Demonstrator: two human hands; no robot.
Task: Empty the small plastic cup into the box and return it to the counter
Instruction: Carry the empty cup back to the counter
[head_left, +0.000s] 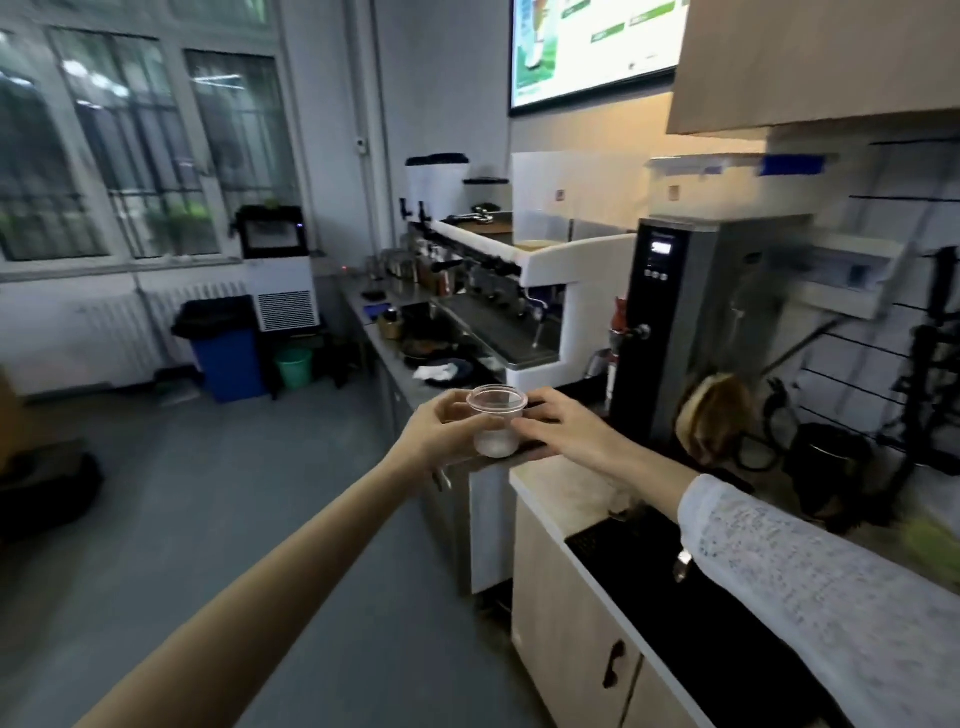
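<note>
One small plastic cup (496, 422), upright, in the grip of two hands: left hand (441, 434), right hand (563, 428).

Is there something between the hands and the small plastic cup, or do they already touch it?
Nothing stands between them. The left hand and the right hand both touch the small plastic cup, one on each side, above the counter edge.

The room was dim, with a cool grey cast. Daylight came weakly through the windows (140, 150) on the left, whose panes carried pale reflected spots. A warm yellow glow washed the wall (597, 176) under the bright, overexposed screen (592, 47). Straight lines bowed toward the edges. The right side was smeared, perhaps by motion, and the far counter looked soft.
</note>
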